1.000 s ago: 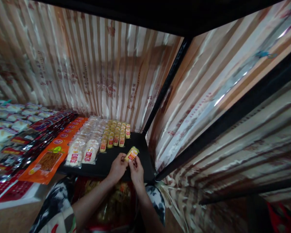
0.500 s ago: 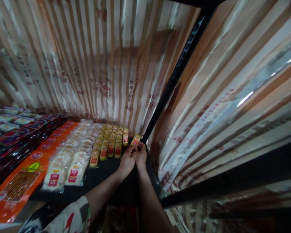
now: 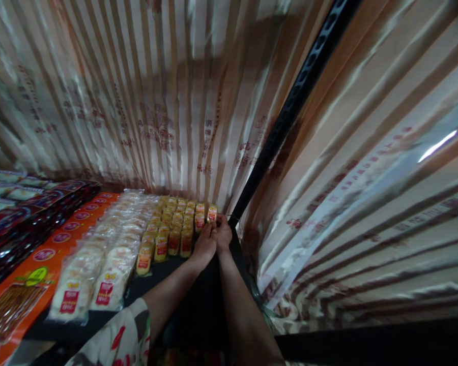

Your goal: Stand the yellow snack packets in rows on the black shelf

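A small yellow snack packet (image 3: 212,213) with a red and white label stands upright at the far right corner of the shelf. My left hand (image 3: 205,244) is closed at its lower front edge, fingertips against it. Pressed in from the right side is my right hand (image 3: 224,234), also closed on that packet; some fingertips are hidden. Just left of my hands, matching yellow packets (image 3: 174,241) stand in several close rows. Two rows of clear-wrapped round white crackers (image 3: 106,290) with red labels lie further left.
Left of the crackers lies a long orange snack bag (image 3: 41,256), then dark shiny packages (image 3: 19,244). A black perforated post (image 3: 286,119) rises at the corner. Striped plastic sheeting (image 3: 183,101) hangs behind and right of the black shelf (image 3: 191,300).
The packet went from tilted to upright, beside the back end of the yellow rows, with both hands moving along with it. The view has shifted slightly.
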{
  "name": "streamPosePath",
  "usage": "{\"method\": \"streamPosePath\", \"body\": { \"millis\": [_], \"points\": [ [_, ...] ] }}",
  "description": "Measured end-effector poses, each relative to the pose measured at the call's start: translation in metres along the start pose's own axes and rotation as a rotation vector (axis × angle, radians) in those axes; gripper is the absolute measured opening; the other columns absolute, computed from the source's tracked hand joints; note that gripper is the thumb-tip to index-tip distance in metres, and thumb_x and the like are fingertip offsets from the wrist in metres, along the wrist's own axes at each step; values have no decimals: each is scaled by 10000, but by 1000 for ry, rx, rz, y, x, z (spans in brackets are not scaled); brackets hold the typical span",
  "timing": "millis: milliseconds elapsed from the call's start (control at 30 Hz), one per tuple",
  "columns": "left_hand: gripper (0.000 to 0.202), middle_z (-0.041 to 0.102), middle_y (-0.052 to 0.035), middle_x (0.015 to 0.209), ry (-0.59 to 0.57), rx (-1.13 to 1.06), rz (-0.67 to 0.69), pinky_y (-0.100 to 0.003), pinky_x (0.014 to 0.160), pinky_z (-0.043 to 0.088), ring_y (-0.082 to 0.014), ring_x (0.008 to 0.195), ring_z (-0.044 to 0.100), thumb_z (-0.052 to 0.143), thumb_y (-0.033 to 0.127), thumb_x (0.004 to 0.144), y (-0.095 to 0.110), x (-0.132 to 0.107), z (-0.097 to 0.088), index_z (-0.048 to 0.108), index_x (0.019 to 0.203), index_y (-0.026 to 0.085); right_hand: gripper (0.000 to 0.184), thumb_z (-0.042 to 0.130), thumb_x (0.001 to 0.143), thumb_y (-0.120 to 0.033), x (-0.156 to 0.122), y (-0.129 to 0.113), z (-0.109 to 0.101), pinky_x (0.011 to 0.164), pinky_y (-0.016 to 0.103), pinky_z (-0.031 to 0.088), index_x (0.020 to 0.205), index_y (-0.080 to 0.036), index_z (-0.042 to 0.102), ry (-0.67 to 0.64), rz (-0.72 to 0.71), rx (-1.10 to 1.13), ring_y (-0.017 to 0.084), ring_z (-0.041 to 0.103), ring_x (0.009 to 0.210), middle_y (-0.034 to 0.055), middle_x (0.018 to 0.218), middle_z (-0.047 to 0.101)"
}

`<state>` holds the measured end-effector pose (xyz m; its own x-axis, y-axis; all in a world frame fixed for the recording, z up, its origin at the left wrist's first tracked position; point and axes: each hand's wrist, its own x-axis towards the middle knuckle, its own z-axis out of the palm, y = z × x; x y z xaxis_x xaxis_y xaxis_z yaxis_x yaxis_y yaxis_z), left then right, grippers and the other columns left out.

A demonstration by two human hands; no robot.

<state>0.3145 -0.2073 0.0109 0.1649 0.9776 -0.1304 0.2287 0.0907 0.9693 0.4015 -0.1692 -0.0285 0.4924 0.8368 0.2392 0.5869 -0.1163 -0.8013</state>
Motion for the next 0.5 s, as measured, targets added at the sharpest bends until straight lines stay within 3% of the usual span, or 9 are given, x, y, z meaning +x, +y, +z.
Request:
{"method": "streamPosePath", "body": {
  "millis": [200,367,500],
  "points": [
    [390,473,-94,1339,12,106,22,-337,1117,151,-204,1338,261,373,206,842,2,-7,-5,528,1194,149,200,491,794,-283,6,3,12,685,272,412,970,-249,580,-16,-7,-44,177,576,807,20,903,655],
    [385,403,-123,1387,71,234,-6,-366,1106,151,-252,1335,254,382,202,830,4,-10,-3,541,1172,123,223,473,793,-271,7,8,16,739,280,415,986,-237,579,-22,-65,-49,170,565,827,25,927,640],
    [404,390,-118,1398,52,308,-3,-373,1106,144,-235,1356,205,365,191,836,5,-7,-1,504,1211,130,237,453,797,-269,6,10,15,773,284,419,989,-226,586,-38,-92,-49,166,564,848,30,951,636]
  ]
}}
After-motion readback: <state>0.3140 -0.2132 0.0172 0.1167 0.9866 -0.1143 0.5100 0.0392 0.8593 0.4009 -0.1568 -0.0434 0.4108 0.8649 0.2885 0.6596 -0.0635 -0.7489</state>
